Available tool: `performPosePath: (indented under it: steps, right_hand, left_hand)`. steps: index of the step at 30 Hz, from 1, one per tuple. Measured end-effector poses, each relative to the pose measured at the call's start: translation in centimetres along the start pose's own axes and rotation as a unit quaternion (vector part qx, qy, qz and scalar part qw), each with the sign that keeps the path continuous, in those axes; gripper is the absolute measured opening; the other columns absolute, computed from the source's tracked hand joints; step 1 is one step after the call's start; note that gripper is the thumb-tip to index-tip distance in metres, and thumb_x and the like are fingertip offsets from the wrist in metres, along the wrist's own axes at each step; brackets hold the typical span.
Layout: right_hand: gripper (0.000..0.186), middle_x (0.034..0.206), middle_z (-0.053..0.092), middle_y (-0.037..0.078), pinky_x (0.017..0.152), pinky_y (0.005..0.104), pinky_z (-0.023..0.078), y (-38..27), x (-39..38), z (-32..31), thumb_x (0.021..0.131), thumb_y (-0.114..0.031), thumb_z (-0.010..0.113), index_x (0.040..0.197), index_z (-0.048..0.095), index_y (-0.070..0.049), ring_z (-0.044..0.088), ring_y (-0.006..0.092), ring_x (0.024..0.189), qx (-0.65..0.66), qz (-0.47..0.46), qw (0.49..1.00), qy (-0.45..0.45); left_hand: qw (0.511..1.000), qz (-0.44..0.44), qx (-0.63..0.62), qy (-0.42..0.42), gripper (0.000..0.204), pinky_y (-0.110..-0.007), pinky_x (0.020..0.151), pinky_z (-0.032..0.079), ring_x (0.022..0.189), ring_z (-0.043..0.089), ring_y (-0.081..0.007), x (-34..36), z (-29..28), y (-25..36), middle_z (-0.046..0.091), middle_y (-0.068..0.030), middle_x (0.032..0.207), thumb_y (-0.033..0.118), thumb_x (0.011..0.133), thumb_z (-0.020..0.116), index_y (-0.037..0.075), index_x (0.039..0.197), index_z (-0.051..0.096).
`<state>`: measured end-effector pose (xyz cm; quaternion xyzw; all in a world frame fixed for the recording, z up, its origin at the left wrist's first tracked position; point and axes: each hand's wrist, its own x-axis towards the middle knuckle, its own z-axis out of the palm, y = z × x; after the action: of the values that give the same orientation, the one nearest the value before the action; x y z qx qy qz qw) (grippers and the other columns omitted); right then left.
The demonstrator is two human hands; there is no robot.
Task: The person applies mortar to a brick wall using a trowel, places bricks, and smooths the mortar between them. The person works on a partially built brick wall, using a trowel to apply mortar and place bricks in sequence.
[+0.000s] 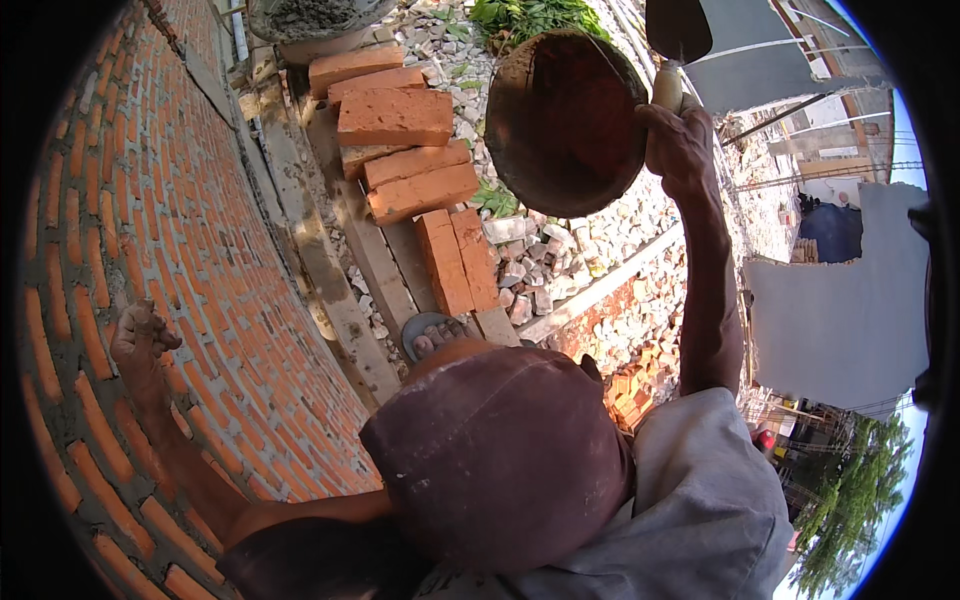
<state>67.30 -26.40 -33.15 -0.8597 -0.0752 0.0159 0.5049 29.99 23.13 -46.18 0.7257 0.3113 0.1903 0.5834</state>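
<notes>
My right hand (682, 145) is closed round the pale handle of a trowel (680, 32), its dark blade pointing away from me. The same hand's fingers also grip the rim of a round bucket (566, 125), whose mouth is turned up toward view. Reddish and grey stains coat the bucket's inside. At the left, my left hand (145, 338) is raised beside the brick wall (225, 290) with its fingers curled. What it holds, if anything, is hidden, and I cannot tell whether it touches the wall.
Several loose orange bricks (395, 117) lie on planks (385, 275) ahead of me. A tub of grey mortar (310, 18) stands at the far end. Broken rubble (555, 262) covers the ground at right, with green leaves (535, 18) beyond. My sandalled foot (432, 335) is by the bricks.
</notes>
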Motion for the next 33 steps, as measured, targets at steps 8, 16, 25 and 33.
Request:
performPosePath:
  steps: [8,16,25,33]
  right_hand:
    - [0.023,0.059,0.053,0.008,0.04,0.0356,0.037,26.2,-6.6,-1.8,0.069,-0.01,0.066,0.062,0.053,0.007,0.049,0.016,0.048,-0.088,0.254,0.958,0.106]
    - [0.026,0.052,0.046,0.002,0.035,0.0321,0.032,38.3,-10.9,-5.9,0.075,-0.01,0.066,0.058,0.047,-0.005,0.043,0.0137,0.039,-0.012,0.322,0.907,0.27]
    - [0.042,0.055,0.035,-0.003,0.037,0.0298,0.027,37.6,-0.8,-17.8,0.085,-0.031,0.056,0.054,0.034,-0.014,0.029,0.0106,0.042,-0.295,-0.141,0.942,0.082]
    - [0.019,0.061,0.051,0.004,0.043,0.034,0.05,25.3,0.3,-2.9,0.084,-0.017,0.061,0.078,0.051,-0.003,0.051,0.0135,0.048,0.073,0.206,0.969,0.115]
  left_hand:
    - [0.997,-0.073,-0.005,-0.026,0.028,-0.032,0.049,0.046,0.056,0.053,-0.0104,0.4,-2.6,-3.6,0.05,-0.0011,0.066,0.031,0.095,0.056,0.004,0.092,0.06]
    - [0.995,-0.096,0.017,0.004,0.024,-0.03,0.048,0.046,0.055,0.052,-0.0075,-0.9,-5.9,-4.8,0.051,0.0002,0.067,0.028,0.094,0.058,0.005,0.088,0.059]
    - [0.994,-0.109,-0.018,0.007,0.029,-0.031,0.052,0.05,0.059,0.055,-0.0089,-2.6,-5.7,-5.3,0.054,-0.0018,0.071,0.031,0.095,0.056,0.003,0.096,0.059]
    - [0.993,-0.114,-0.016,0.013,0.033,-0.029,0.051,0.052,0.056,0.057,-0.0102,-5.3,-3.0,-4.1,0.055,-0.0037,0.068,0.035,0.094,0.057,0.002,0.091,0.06]
